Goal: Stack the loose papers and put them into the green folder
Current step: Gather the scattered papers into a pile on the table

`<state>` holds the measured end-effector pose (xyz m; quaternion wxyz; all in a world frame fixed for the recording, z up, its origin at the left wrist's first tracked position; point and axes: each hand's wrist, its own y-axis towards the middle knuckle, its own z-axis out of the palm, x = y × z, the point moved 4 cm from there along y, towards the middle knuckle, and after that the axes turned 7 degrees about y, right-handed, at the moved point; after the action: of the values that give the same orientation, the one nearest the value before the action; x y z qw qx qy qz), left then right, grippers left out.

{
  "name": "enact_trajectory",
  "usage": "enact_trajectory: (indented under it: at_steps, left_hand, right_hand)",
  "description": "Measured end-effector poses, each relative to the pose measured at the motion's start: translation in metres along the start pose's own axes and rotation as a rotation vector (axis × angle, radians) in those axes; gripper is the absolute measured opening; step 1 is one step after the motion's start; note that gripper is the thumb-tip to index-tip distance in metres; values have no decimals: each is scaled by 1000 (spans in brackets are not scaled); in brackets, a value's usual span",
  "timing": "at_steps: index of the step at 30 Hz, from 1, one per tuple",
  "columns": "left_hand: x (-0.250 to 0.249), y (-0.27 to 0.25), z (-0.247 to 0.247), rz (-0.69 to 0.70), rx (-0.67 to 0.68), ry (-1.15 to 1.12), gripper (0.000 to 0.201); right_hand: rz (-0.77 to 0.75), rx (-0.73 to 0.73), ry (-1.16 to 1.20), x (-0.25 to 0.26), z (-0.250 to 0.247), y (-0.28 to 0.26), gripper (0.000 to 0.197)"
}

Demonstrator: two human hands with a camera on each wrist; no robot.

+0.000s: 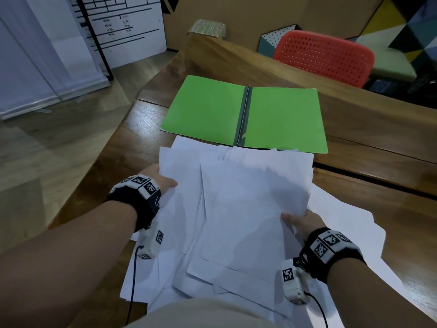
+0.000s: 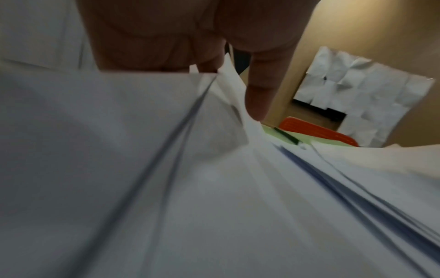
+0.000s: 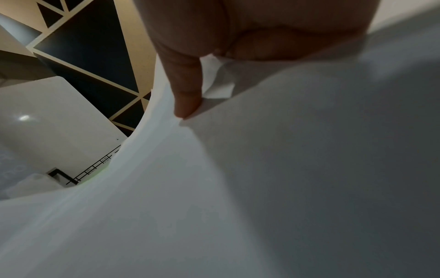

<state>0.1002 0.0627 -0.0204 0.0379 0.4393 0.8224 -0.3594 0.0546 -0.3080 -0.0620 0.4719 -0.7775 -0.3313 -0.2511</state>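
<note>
The green folder (image 1: 246,114) lies open and flat on the wooden table (image 1: 378,181), beyond the papers. A loose bundle of white papers (image 1: 238,200) is held above more white sheets (image 1: 335,209) spread on the table. My left hand (image 1: 160,179) grips the bundle's left edge, thumb on top, the other fingers hidden under the sheets. My right hand (image 1: 299,220) grips its near right corner the same way. In the left wrist view the thumb (image 2: 258,97) presses on fanned papers (image 2: 214,188), with a strip of the folder (image 2: 281,136) beyond. In the right wrist view the thumb (image 3: 188,90) pinches the sheets (image 3: 262,178).
A red perforated chair (image 1: 324,58) stands behind the table at the far right. A raised wooden ledge (image 1: 248,65) runs along the table's back. A white printed board (image 1: 123,27) leans at the far left, by the wooden floor (image 1: 47,143).
</note>
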Motion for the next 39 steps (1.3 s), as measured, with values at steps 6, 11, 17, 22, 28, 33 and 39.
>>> enact_trajectory:
  at_steps: [6, 11, 17, 22, 28, 33, 39]
  left_hand:
    - [-5, -4, 7, 130, -74, -23, 40]
    - [-19, -12, 9, 303, -167, -347, 26]
    - [-11, -9, 22, 105, 160, -91, 45]
    - [-4, -7, 37, 161, 268, -237, 25]
    - [-2, -18, 53, 56, 286, -622, 26]
    - [-1, -26, 58, 135, 206, -201, 51]
    - [8, -21, 54, 24, 160, -268, 51]
  right_hand:
    - [34, -4, 68, -4, 1, 1, 40]
    - [16, -24, 59, -5, -1, 2, 41]
    - [-40, -2, 7, 1, -4, -1, 28]
    - [-59, -74, 28, 1, -24, 3, 29]
    - [-39, 10, 71, 1, 2, -2, 39]
    - [-83, 148, 70, 21, 43, -14, 28]
    - [52, -164, -52, 5, -31, -6, 50]
